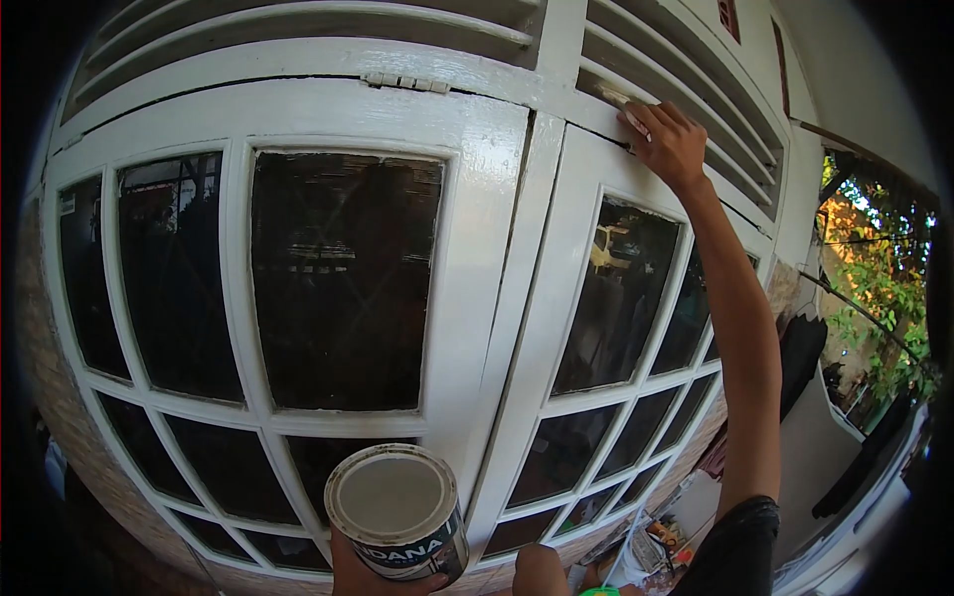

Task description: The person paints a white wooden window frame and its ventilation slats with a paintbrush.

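Observation:
My left hand [373,574] holds an open paint can [452,541] upright at the bottom centre, with pale paint showing inside. My right hand [671,144] is raised at the upper right, its fingers closed round a paintbrush [616,96]. The bristles point left, at the lower edge of the white louvres [686,94] above the right window panel. Both white window panels [487,214] have glass panes and look glossy. A metal hinge [405,82] sits on top of the left panel.
Below on the right lie assorted items [661,546] on the ground. Dark cloth [803,358] hangs at the right, near leafy plants [884,318]. Brick wall [45,328] borders the window on the left. A knee [540,571] shows at the bottom.

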A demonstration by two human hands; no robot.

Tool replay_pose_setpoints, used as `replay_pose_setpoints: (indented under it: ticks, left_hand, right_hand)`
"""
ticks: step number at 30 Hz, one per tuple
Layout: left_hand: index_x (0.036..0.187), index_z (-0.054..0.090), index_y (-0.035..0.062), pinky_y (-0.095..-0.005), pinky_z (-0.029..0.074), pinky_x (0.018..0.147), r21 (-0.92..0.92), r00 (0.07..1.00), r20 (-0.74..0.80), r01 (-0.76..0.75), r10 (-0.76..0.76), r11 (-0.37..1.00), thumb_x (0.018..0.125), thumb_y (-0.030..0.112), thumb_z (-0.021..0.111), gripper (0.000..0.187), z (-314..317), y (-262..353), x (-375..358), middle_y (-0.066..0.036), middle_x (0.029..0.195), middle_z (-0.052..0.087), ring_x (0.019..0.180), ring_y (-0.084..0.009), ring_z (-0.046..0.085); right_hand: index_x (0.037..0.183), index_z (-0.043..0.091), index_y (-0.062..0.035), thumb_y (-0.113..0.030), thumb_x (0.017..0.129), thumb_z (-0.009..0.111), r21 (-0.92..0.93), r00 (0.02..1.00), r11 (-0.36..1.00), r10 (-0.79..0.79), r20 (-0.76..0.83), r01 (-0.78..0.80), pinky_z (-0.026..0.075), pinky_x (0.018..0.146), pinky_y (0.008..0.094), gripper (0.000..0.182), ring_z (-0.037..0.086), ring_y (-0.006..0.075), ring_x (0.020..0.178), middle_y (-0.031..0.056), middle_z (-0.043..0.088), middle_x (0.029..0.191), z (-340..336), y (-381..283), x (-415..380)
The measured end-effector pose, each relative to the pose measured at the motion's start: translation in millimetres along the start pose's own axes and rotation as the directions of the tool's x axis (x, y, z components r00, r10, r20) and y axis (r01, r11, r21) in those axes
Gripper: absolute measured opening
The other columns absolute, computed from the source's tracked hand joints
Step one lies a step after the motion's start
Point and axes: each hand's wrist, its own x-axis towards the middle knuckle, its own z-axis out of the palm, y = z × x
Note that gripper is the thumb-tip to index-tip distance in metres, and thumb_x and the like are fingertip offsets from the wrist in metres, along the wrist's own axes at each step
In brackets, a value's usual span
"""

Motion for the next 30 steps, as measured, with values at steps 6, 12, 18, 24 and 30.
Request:
replay_pose_setpoints:
  ticks: [6, 12, 18, 24, 30]
  left_hand:
    - [0.141, 0.042, -0.0012, -0.0384, 0.052, 0.100, 0.101, 0.995, -0.008, -0.094, 0.095, 0.990, 0.053, 0.025, 0.102, 0.110, -13.6, -8.7, -3.2, -0.015, 0.129, 0.062, 0.117, -0.0257, 0.062]
    - [0.141, 0.042, -0.0006, -0.0384, 0.051, 0.100, -0.100, 0.997, -0.033, 0.070, -0.074, 0.992, 0.053, 0.021, 0.102, 0.109, -16.3, 15.2, -0.4, -0.015, 0.128, 0.062, 0.116, -0.0246, 0.062]
    - [0.144, 0.037, -0.0007, -0.0377, 0.051, 0.101, 0.013, 0.994, -0.083, 0.068, -0.066, 0.998, 0.053, 0.019, 0.103, 0.114, -27.3, 1.4, -2.4, -0.015, 0.132, 0.059, 0.117, -0.0245, 0.061]
    - [0.144, 0.037, -0.0009, -0.0372, 0.053, 0.099, -0.030, 1.000, -0.021, 0.022, -0.023, 0.999, 0.054, 0.018, 0.103, 0.114, -21.6, -3.9, -2.6, -0.015, 0.129, 0.061, 0.115, -0.0247, 0.063]
    - [0.143, 0.040, -0.0013, -0.0365, 0.055, 0.097, -0.142, 0.998, 0.025, 0.056, -0.053, 0.988, 0.056, 0.016, 0.102, 0.108, -9.8, 4.1, 0.4, -0.014, 0.124, 0.065, 0.112, -0.0245, 0.065]
  right_hand:
    - [0.099, 0.071, -0.0154, -0.017, 0.080, 0.081, 0.004, 0.995, 0.999, 0.045, -0.089, -0.044, 0.052, 0.057, 0.0340, 0.022, 0.065, 0.0182, 0.071, -0.0004, 0.068, 0.078, -1.9, -10.7, -0.8]
    - [0.099, 0.075, -0.0115, -0.007, 0.078, 0.083, 0.095, 0.929, 0.970, 0.241, -0.281, -0.223, 0.052, 0.059, 0.0308, 0.023, 0.067, 0.0212, 0.068, 0.0013, 0.069, 0.079, -39.0, -39.1, -11.3]
    - [0.105, 0.071, -0.0028, -0.014, 0.091, 0.071, 0.746, 0.171, 0.074, 0.984, 0.055, -0.662, 0.048, 0.059, 0.0267, 0.018, 0.076, 0.0215, 0.076, 0.0102, 0.076, 0.084, -56.7, -20.6, -7.6]
    - [0.095, 0.067, -0.0026, -0.016, 0.088, 0.069, 0.744, -0.043, -0.326, 0.927, 0.372, -0.584, 0.040, 0.051, 0.0283, 0.015, 0.075, 0.0222, 0.070, 0.0115, 0.074, 0.079, -50.6, -20.5, 6.1]
    - [0.091, 0.063, 0.0028, -0.013, 0.089, 0.068, 0.700, -0.137, -0.414, 0.898, 0.417, -0.582, 0.043, 0.047, 0.0292, 0.017, 0.073, 0.0230, 0.064, 0.0154, 0.073, 0.078, -16.9, -25.3, 25.6]
